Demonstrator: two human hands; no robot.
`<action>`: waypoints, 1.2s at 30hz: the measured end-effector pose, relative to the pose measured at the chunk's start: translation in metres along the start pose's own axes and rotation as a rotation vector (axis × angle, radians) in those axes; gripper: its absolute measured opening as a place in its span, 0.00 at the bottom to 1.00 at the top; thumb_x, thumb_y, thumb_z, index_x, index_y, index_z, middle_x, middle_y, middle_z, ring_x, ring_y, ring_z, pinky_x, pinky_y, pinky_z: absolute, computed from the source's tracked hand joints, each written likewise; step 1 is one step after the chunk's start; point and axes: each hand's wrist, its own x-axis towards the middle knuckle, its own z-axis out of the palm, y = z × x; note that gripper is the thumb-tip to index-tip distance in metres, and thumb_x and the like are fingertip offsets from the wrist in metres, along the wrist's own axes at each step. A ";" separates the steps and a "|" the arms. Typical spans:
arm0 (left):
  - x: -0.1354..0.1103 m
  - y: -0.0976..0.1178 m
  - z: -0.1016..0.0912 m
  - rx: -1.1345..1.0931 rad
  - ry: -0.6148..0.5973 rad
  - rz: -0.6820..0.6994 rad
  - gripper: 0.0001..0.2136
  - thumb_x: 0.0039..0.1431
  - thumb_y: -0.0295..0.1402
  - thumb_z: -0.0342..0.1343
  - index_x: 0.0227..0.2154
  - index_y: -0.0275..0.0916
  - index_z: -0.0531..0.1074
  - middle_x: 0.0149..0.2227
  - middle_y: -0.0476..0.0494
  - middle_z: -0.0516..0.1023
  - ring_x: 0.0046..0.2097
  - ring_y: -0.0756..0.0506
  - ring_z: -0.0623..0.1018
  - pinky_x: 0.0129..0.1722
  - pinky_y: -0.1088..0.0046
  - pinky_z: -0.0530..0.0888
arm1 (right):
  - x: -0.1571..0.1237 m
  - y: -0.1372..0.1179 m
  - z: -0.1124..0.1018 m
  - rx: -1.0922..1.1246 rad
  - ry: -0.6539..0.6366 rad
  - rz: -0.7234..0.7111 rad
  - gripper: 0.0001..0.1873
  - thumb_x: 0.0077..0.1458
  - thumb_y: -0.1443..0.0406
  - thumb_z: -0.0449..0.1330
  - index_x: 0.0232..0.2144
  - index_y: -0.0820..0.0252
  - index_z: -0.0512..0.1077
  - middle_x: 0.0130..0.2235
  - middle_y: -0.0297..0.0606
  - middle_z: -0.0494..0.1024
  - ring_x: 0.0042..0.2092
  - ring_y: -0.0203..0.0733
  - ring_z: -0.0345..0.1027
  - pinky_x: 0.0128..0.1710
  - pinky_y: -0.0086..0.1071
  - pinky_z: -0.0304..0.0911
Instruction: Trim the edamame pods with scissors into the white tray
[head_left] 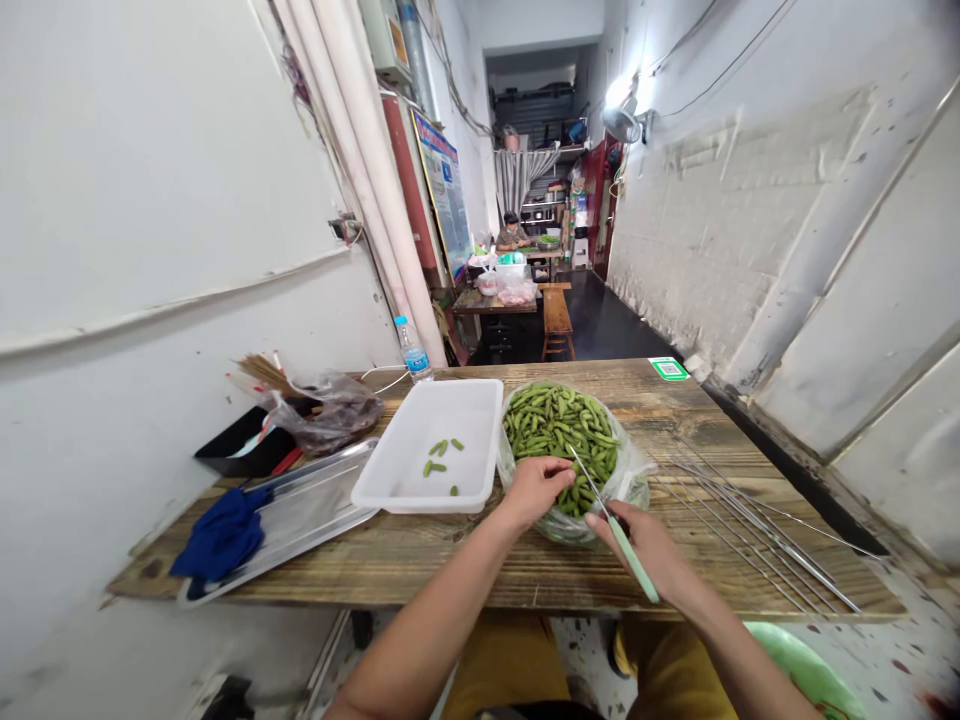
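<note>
A clear plastic bag point(637, 478) full of green pods point(559, 425) sits on the wooden table point(675, 410) in front of me. My left hand point(536, 487) rests at the bag's near edge, fingers pinched together on a pod. My right hand point(649, 545) grips scissors with a pale green handle point(631, 558), and their blades point(586, 475) point up over the pods. Left of the bag stands a white rectangular tray point(390, 470) with several cut pods point(441, 455) in it.
A metal tray point(315, 500) with a blue cloth point(225, 532) lies at the left, behind it a black bin and a bag of skewers point(330, 410). A water bottle point(413, 352) stands at the back. Metal skewers point(750, 530) lie on the right. Another person sits far down the corridor.
</note>
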 end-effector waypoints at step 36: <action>0.001 0.011 0.005 -0.952 0.285 -0.345 0.08 0.55 0.19 0.54 0.26 0.35 0.61 0.23 0.44 0.74 0.31 0.48 0.79 0.26 0.81 0.71 | 0.032 -0.007 0.000 -0.184 0.046 -0.059 0.22 0.57 0.49 0.48 0.24 0.58 0.65 0.24 0.39 0.73 0.27 0.41 0.64 0.28 0.30 0.53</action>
